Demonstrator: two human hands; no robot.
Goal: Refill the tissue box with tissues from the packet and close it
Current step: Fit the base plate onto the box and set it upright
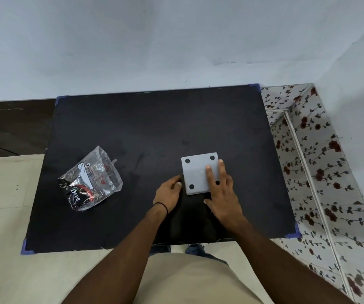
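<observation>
box: grey tissue box (199, 173) on black table (132, 128), dotted face up
right hand (221, 194): fingers flat, spread on box top
left hand (169, 191): curled at box's left edge, grip unclear
packet (90, 183): crumpled, well left

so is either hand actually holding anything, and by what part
Neither grips anything. The right hand lies flat on the grey tissue box's upturned base; the left hand touches its left side. The packet lies untouched.

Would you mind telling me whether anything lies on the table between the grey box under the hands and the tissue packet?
Nothing visible does: only bare black table separates the tissue box from the packet to its left.
</observation>
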